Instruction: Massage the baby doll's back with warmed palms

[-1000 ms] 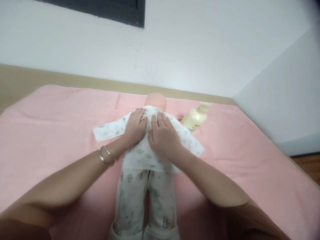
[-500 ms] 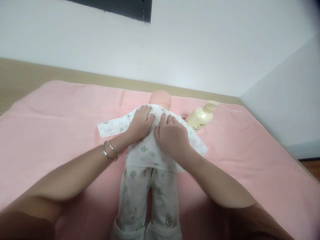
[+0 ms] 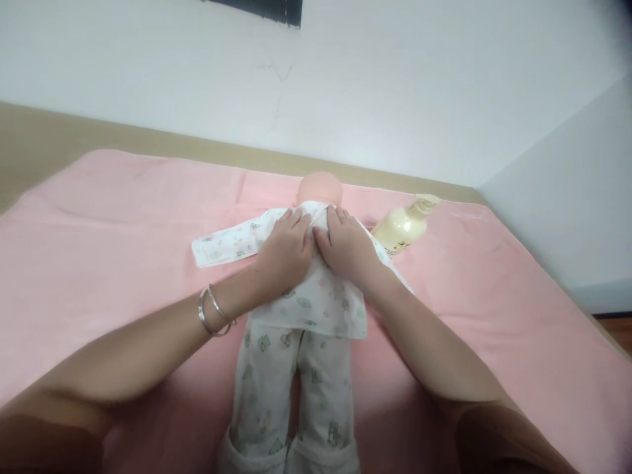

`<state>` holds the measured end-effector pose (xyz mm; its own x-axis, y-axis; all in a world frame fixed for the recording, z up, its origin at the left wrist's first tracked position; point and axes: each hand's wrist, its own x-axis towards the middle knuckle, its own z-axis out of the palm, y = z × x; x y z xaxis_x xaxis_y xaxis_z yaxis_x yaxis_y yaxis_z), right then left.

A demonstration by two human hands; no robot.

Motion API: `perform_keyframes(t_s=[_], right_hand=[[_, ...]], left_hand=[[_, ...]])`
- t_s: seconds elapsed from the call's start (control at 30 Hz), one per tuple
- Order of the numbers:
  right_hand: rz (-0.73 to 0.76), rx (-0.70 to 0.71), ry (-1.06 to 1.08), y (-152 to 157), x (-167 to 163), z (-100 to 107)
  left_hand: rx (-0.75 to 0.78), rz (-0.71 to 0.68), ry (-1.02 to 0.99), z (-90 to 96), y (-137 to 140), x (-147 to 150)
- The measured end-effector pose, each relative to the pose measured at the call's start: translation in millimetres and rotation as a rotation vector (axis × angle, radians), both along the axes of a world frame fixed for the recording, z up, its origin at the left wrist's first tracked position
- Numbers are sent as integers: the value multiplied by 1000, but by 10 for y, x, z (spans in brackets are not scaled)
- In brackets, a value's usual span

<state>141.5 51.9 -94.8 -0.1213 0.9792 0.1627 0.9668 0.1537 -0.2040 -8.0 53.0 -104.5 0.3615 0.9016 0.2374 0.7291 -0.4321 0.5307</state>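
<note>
A baby doll (image 3: 320, 187) lies face down, its bald head at the far end. It wears a white printed top (image 3: 326, 306) and matching trousers (image 3: 323, 388). My left hand (image 3: 285, 253) rests flat on the left side of the doll's upper back, fingers stretched toward the head. Beside it, my right hand (image 3: 349, 251) lies flat on the right side of the upper back. Their thumbs are close together near the spine, where the cloth is creased. The left sleeve (image 3: 227, 242) of the top stretches out sideways; my right arm partly covers the other sleeve.
A pale yellow pump bottle (image 3: 402, 227) lies tilted to the right of the doll. Under everything is a pink mat (image 3: 123, 263) on a wooden-coloured surface (image 3: 54, 128). A white wall (image 3: 375, 85) stands behind, with a dark frame (image 3: 276, 10) on it.
My right hand has slid up the back toward the shoulder. My left hand has shifted slightly down and toward the middle. The view has tipped a little downward.
</note>
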Motion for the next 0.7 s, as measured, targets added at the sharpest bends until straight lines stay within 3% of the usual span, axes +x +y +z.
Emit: perform_keyframes(t_s=[0.13, 0.27, 0.47, 0.7], right_hand=[[-10, 70, -67, -304, -190, -20], [48, 116, -63, -470, -296, -14], [-2, 12, 122, -128, -134, -58], [-12, 120, 156, -34, -99, -203]], left_hand=[[-66, 25, -35, -51, 195, -44], [-25, 66, -110, -171, 324, -65], [2, 69, -147, -199, 301, -53], [22, 70, -174, -206, 307, -63]])
